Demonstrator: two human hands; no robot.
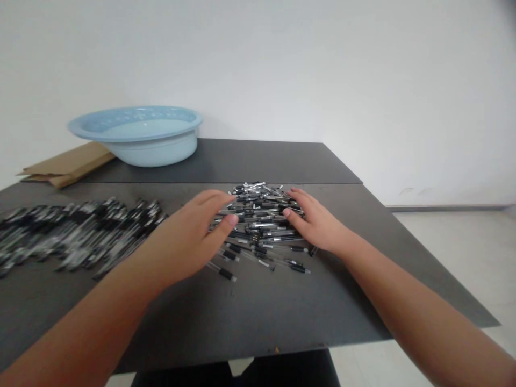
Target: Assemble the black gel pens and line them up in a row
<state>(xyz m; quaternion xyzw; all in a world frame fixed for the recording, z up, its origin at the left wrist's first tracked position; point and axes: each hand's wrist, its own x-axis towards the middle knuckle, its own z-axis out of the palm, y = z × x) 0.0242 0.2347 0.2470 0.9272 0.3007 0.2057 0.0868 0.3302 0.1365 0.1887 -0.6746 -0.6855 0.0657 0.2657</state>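
A heap of clear-barrelled pens with black grips (262,220) lies on the dark table in front of me. My left hand (201,226) is at the heap's left side, thumb and fingers apart. On the opposite side my right hand (316,220) rests against the pen ends, its thumb spread from the fingers. Both palms face inward with the pens between them, and neither hand is closed round a pen. The far fingers of each hand are partly hidden. Several pens stick out loosely towards me at the heap's near edge.
More pens (80,231) lie slanted in a wide, blurred pile at the left, partly behind my left forearm. A light blue basin (157,150) stands at the back left beside a folded brown cardboard piece (68,161). The grey table (258,312) meets a white wall behind.
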